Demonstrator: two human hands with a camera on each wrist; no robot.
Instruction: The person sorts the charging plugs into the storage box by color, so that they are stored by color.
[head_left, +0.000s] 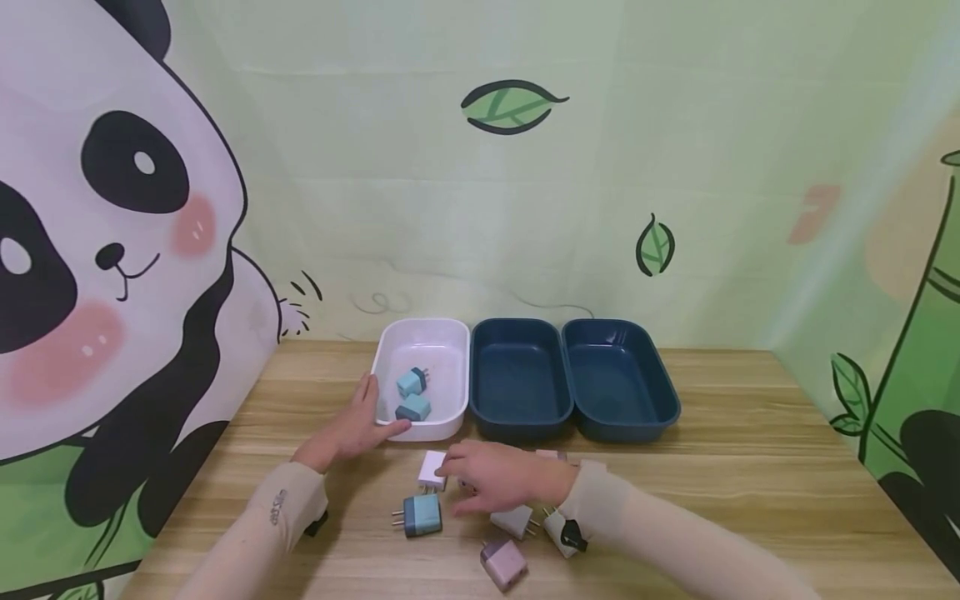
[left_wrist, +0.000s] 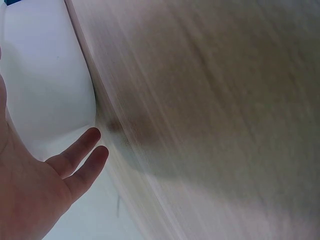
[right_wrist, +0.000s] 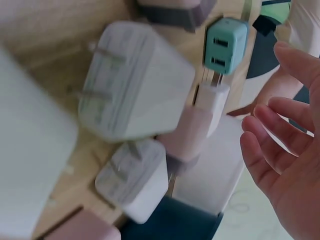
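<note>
My left hand touches the left front corner of a white tray, its fingers along the outer side and its thumb by the front rim. Inside that tray lie two blue plug chargers, one blue charger behind the other. Over the loose chargers on the table hovers my right hand, fingers loosely bent and holding nothing in the right wrist view. Closest to its fingertips is a white charger, with a larger blue charger just in front. The right hand partly hides some chargers beneath it.
Two dark blue trays stand right of the white one: a middle tray and a right tray. Near the right wrist lie a white charger, another white charger and a pink charger. A printed backdrop rises behind the wooden table.
</note>
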